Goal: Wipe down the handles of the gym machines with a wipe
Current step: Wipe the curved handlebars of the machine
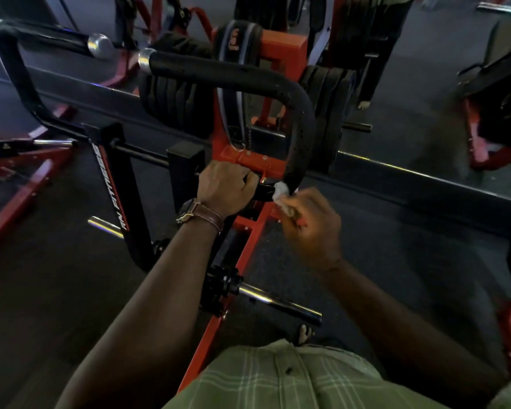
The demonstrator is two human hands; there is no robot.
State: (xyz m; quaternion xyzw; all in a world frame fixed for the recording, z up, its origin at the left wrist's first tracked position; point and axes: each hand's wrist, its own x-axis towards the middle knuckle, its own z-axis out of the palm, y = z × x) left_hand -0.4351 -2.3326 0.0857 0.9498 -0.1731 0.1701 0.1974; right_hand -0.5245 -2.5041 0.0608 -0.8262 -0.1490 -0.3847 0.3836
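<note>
Right hand, blurred, apparently pinches a white wipe against the lower end of the black padded handle; left hand fingers curl around the machine's black crossbar.

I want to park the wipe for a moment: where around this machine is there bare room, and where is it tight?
Bare floor lies right of the red frame rail, below the mirror's base. More shows left of the black upright. It is crowded at the curved handle's base, where the left hand grips the bracket and the right hand holds the wipe.
</note>
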